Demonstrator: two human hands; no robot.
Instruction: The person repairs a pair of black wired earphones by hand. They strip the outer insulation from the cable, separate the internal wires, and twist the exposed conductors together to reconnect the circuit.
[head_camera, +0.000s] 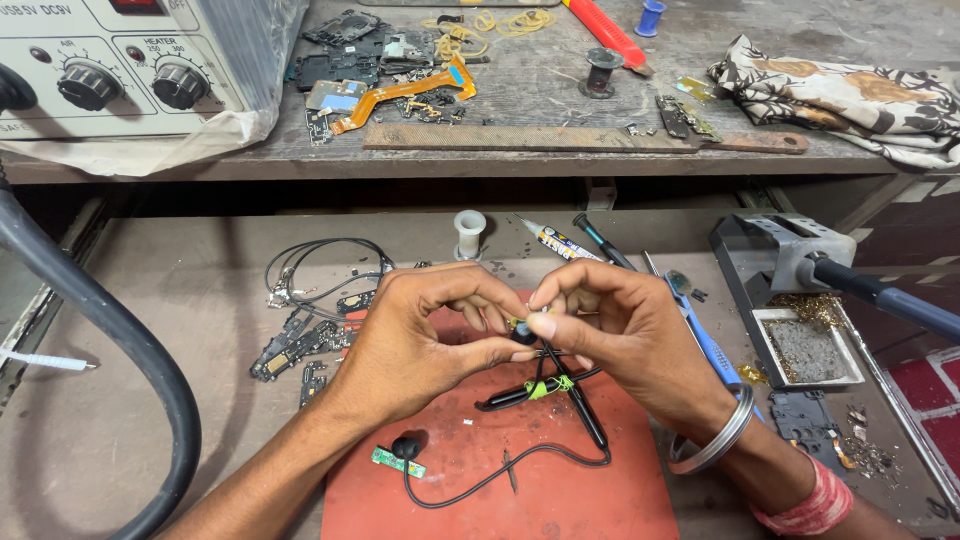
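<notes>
Red rubber mat (560, 490) lies on the table (180, 330) under both hands, w/ the work held just above it. Left hand (420, 335) and right hand (625, 335) meet fingertip to fingertip over the mat's upper part, both pinched narrow around a small black earbud (524, 334); left fingers curl in from the left, right thumb & index nip it from the right. Black cable (580, 405) drops from the earbud, runs thru a bundle tied w/ a green band (545, 387), then loops down across the mat to a second black earbud (406, 446) lying flat beside a tiny green circuit board (398, 462), touching or nearly so; can't tell which. Right wrist wears a metal bangle (715, 440) & a red thread band (805, 505). Left of the hands: loose black wires (320, 265) and small phone parts (300, 345) scattered on the table. Behind the hands: a white spool (469, 232), a glue tube (556, 241) and a dark-handled tool (603, 243). At right: soldering iron stand (790, 290) w/ the iron's blue handle (890, 297) sticking out. Upper shelf (560, 150) carries a rework station (130, 60) w/ two knobs, more boards w/ an orange flex strip (400, 92), a long metal file (580, 138) and a patterned cloth (850, 95). Thick black hose (110, 330) curves down at far left.
</notes>
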